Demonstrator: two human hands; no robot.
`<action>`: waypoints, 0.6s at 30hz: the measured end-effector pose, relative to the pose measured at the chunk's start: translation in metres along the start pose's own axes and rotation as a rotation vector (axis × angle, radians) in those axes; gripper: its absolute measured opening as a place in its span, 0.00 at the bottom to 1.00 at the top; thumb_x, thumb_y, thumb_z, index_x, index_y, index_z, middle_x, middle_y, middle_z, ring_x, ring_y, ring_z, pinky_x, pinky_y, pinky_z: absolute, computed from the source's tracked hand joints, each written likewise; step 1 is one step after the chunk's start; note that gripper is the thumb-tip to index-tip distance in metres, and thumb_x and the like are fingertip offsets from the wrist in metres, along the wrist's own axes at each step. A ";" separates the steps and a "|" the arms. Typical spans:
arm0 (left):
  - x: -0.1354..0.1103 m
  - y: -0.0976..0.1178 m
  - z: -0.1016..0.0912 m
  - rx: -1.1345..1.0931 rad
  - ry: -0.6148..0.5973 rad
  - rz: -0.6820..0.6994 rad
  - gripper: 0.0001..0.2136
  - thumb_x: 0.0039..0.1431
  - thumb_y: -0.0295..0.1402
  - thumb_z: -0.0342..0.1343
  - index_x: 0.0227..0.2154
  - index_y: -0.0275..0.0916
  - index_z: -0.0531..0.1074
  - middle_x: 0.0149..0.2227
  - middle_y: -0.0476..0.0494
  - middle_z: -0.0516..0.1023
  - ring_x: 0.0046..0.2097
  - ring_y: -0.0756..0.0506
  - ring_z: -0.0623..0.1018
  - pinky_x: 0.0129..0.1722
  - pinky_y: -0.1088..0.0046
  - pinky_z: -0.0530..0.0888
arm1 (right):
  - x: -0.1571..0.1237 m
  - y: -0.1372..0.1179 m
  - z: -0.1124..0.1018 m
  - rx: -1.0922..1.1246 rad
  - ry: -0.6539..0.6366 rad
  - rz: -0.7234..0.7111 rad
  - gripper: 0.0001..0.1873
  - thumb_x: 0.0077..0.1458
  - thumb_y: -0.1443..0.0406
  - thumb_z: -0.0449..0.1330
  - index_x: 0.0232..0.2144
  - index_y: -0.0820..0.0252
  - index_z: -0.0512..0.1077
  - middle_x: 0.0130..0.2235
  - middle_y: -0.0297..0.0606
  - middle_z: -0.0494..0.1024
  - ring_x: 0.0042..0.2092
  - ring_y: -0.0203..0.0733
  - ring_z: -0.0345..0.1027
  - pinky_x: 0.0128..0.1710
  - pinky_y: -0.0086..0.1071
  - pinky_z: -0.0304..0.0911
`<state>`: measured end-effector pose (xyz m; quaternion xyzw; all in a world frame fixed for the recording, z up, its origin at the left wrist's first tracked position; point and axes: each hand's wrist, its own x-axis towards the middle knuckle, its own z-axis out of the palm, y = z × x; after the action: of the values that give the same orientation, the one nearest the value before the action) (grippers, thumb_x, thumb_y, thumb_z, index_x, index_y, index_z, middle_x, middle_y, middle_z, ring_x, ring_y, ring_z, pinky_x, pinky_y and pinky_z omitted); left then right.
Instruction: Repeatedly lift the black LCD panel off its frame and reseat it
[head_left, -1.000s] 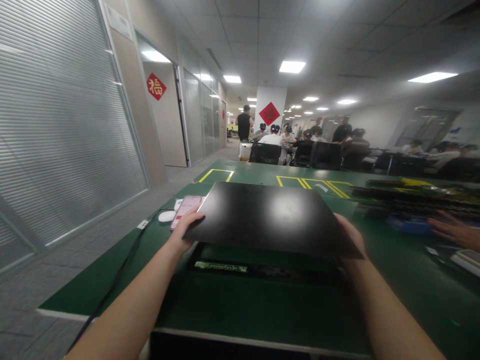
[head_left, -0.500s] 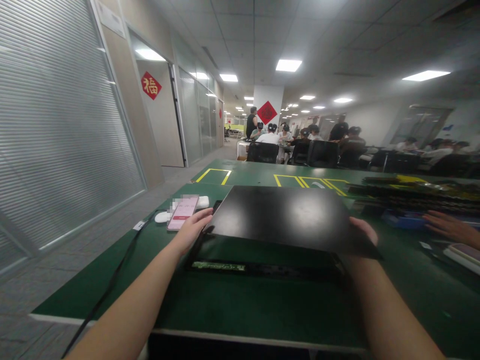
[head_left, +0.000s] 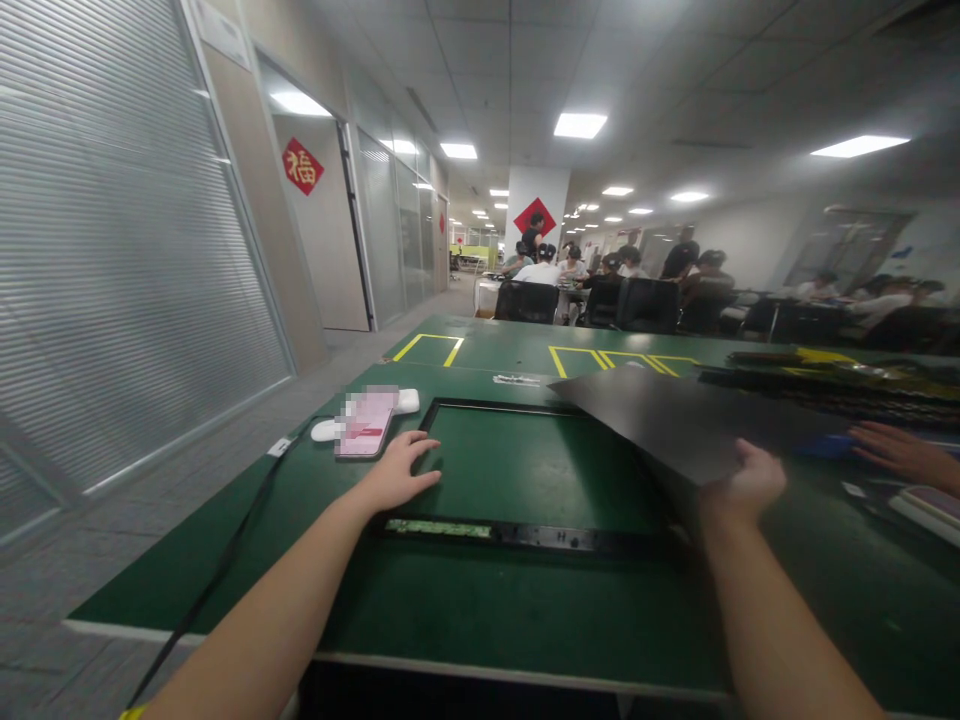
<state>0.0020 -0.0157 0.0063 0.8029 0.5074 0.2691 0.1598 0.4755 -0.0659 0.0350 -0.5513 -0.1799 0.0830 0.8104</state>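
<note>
Pinched at the near edge in the right hand (head_left: pixel 752 482), fingers partly hidden: a panel (head_left: pixel 660 420), thin, flat, stiff-looking, smooth and matt black, with a soft sheen. Tilted above the right part of the bench (head_left: pixel 487 620), one corner toward the far edge, covering the right side of the frame (head_left: pixel 600 540).

Below it, flat near the middle of the near edge: that frame, slim, black and rectangular, open at the centre onto smooth green surface. Along its near bar, toward the left, a mottled green strip (head_left: pixel 439 528), like circuit board.

Over the frame's left bar, the left hand (head_left: pixel 401 468), fingers spread and holding nothing; cannot tell whether touching the bar or just above.

Toward the left edge, a phone (head_left: pixel 367 430) with a pink screen, partly pixelated, between two rounded white pieces; close by, a black cable (head_left: pixel 232 555) running over that edge. Beyond the frame, a small whitish scrap (head_left: pixel 516 380); toward the far edge, yellow tape (head_left: pixel 431 338) in angular outlines.

At the right, in the panel's way: a co-worker's hand (head_left: pixel 904 455), a blurred blue thing (head_left: pixel 829 446) and a heap of dark strips (head_left: pixel 787 368).
</note>
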 end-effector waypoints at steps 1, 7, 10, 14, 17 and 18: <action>0.000 0.000 0.000 0.012 -0.007 0.002 0.27 0.51 0.46 0.60 0.53 0.39 0.75 0.60 0.32 0.67 0.62 0.29 0.67 0.62 0.49 0.62 | -0.005 -0.005 0.002 0.035 0.066 -0.030 0.12 0.48 0.64 0.54 0.37 0.59 0.69 0.44 0.43 0.73 0.51 0.51 0.68 0.50 0.41 0.68; 0.000 0.001 0.000 0.042 -0.030 -0.008 0.27 0.51 0.46 0.60 0.53 0.39 0.75 0.60 0.31 0.67 0.62 0.28 0.66 0.62 0.49 0.62 | -0.017 -0.018 0.008 0.015 0.118 -0.037 0.20 0.48 0.67 0.51 0.46 0.58 0.64 0.52 0.44 0.72 0.56 0.47 0.67 0.57 0.40 0.65; 0.000 -0.001 0.001 0.036 -0.018 0.002 0.26 0.51 0.46 0.60 0.52 0.40 0.76 0.59 0.32 0.67 0.61 0.29 0.66 0.61 0.49 0.63 | -0.012 -0.012 0.006 -0.039 0.100 -0.079 0.23 0.49 0.66 0.50 0.49 0.60 0.62 0.53 0.45 0.71 0.57 0.48 0.66 0.57 0.40 0.66; 0.000 -0.003 0.002 0.035 -0.009 0.013 0.25 0.51 0.46 0.60 0.51 0.41 0.76 0.59 0.34 0.68 0.61 0.29 0.67 0.61 0.49 0.63 | -0.004 -0.003 0.005 -0.112 0.086 -0.026 0.26 0.53 0.64 0.48 0.55 0.58 0.58 0.53 0.45 0.70 0.56 0.50 0.67 0.49 0.41 0.72; 0.000 -0.003 0.002 0.041 -0.023 0.001 0.25 0.51 0.46 0.60 0.51 0.40 0.76 0.60 0.32 0.67 0.61 0.29 0.66 0.61 0.49 0.63 | 0.003 0.002 0.004 -0.103 0.095 0.062 0.27 0.52 0.63 0.48 0.56 0.57 0.55 0.54 0.47 0.70 0.54 0.49 0.69 0.45 0.40 0.74; 0.000 -0.003 0.002 0.041 -0.026 0.000 0.26 0.51 0.45 0.60 0.51 0.40 0.76 0.60 0.32 0.67 0.62 0.29 0.66 0.61 0.48 0.62 | 0.005 0.004 0.003 -0.117 0.092 0.077 0.28 0.52 0.64 0.48 0.56 0.57 0.55 0.54 0.47 0.69 0.53 0.49 0.70 0.45 0.40 0.74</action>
<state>0.0011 -0.0141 0.0035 0.8094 0.5107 0.2482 0.1497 0.4794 -0.0597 0.0336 -0.6073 -0.1258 0.0784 0.7805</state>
